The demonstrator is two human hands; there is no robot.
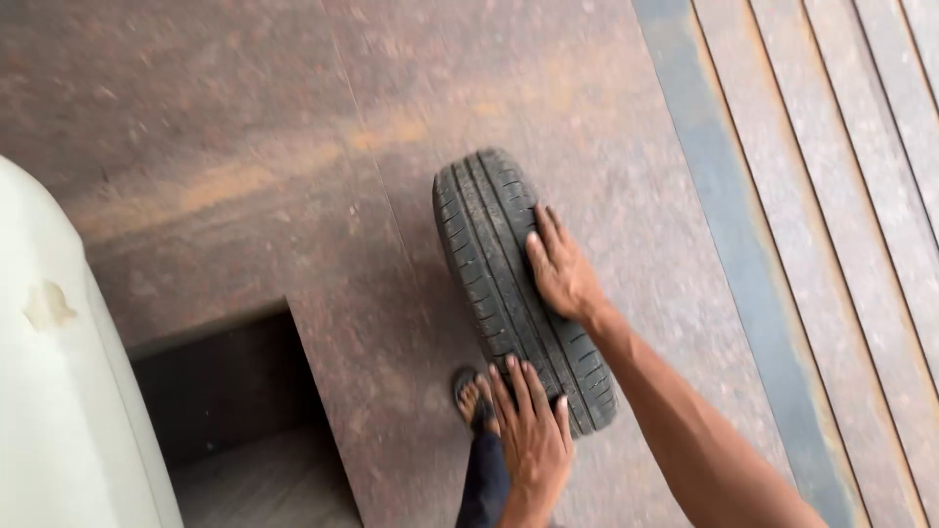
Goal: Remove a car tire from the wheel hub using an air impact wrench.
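Note:
A black car tyre (494,259) stands upright on its tread on the rusty brown metal floor (293,127). My right hand (559,269) lies flat on the top of the tread, fingers spread and pointing away from me. My left hand (531,430) rests on the near part of the tread, fingers spread. Neither hand wraps around the tyre. My foot in a dark sandal (474,396) is just left of the tyre's near end.
A white car body panel (59,391) fills the lower left. Beside it a dark rectangular pit (230,391) opens in the floor. A grey strip (729,225) and ribbed metal decking (861,176) run along the right side.

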